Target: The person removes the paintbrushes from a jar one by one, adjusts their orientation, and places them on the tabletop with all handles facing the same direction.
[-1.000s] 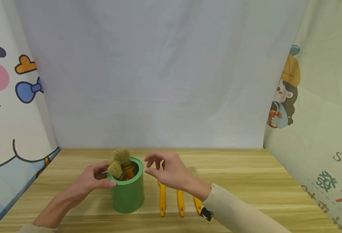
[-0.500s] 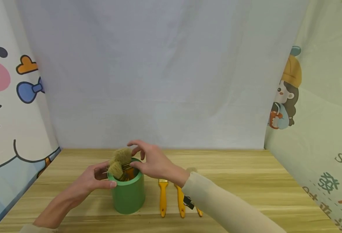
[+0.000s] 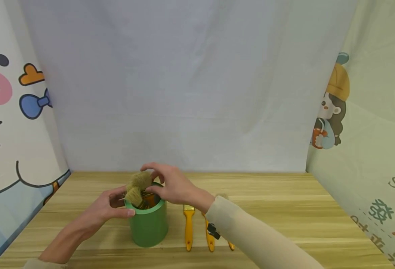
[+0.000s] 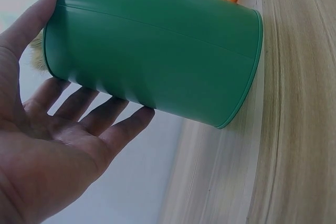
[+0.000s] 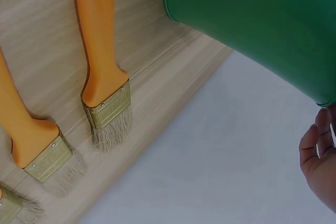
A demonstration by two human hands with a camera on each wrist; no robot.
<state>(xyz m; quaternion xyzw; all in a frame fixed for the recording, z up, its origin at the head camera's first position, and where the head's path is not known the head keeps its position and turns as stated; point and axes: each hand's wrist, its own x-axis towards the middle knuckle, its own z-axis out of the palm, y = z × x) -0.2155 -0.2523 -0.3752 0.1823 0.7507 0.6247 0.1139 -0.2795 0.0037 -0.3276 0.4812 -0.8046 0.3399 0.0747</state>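
A green cylindrical can (image 3: 149,229) stands upright on the wooden table, with several paintbrushes in it, bristles up. My left hand (image 3: 110,206) grips the can at its upper left, thumb on the near rim; in the left wrist view its fingers (image 4: 121,129) lie against the can's side. Over the can's far right rim, my right hand (image 3: 175,186) has thumb and fingers around a bristle-up paintbrush (image 3: 142,180). A second paintbrush (image 3: 134,196) leans beside it, nearer the left thumb. The handles are mostly hidden inside the can.
Three yellow-handled paintbrushes lie in a row right of the can: a left one (image 3: 188,231), a middle one (image 3: 209,241) and a right one (image 3: 231,245) partly under the right sleeve (image 3: 251,228). A pale curtain (image 3: 190,93) hangs behind the table.
My right hand has moved left from beside the can to the brushes at its rim, and its fingers have closed around one. My left hand and the can have stayed in place.
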